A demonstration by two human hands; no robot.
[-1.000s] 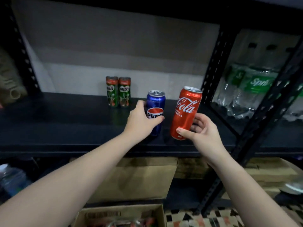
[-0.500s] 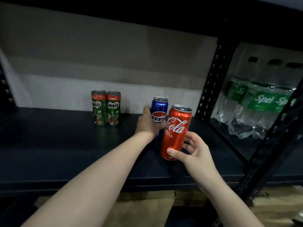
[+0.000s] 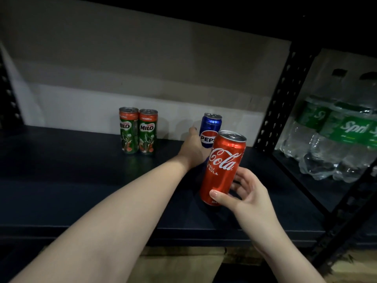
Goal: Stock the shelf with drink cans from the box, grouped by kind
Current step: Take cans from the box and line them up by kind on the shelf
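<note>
Two green Milo cans (image 3: 137, 130) stand side by side near the back of the dark shelf (image 3: 61, 180). To their right, my left hand (image 3: 192, 149) reaches deep into the shelf and grips a blue Pepsi can (image 3: 210, 129) held upright near the back wall. Closer to me, my right hand (image 3: 244, 193) holds a red Coca-Cola can (image 3: 222, 166) by its lower part, tilted slightly, just above the shelf surface. The Coca-Cola can hides the lower right of the Pepsi can.
A black perforated upright (image 3: 279, 103) bounds the shelf on the right. Beyond it, shrink-wrapped Sprite bottles (image 3: 334, 139) sit on the neighbouring shelf. A grey wall (image 3: 142, 64) closes the back. Cardboard (image 3: 183, 262) shows below the shelf's front edge.
My left hand has pushed the Pepsi can farther back on the shelf. My right hand has brought the Coca-Cola can forward over the shelf, and my view has moved closer.
</note>
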